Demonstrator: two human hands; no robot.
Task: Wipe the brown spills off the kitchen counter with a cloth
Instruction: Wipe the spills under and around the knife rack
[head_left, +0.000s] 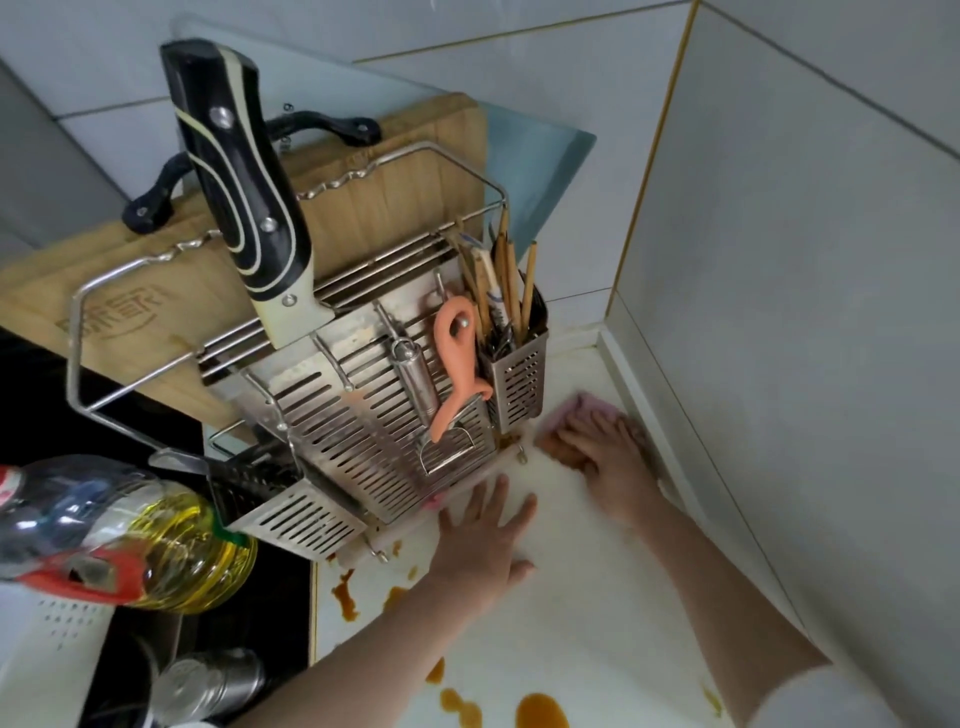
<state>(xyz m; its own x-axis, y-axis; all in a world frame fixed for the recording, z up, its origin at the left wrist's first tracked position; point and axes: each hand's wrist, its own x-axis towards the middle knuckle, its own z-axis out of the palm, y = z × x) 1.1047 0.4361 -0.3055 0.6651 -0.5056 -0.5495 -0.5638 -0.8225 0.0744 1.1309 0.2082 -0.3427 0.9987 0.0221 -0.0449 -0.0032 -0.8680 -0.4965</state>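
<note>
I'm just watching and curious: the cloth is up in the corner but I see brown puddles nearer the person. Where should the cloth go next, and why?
Probably draw the pink cloth back toward the body. The right hand presses it flat in the far corner, where the counter looks white, while brown spills lie at the near edge and beside the left hand.

A home kitchen: tiled walls (779, 260), steel knife-and-chopstick rack (374, 415), oil bottle (171, 551), chopping board (374, 171).
</note>
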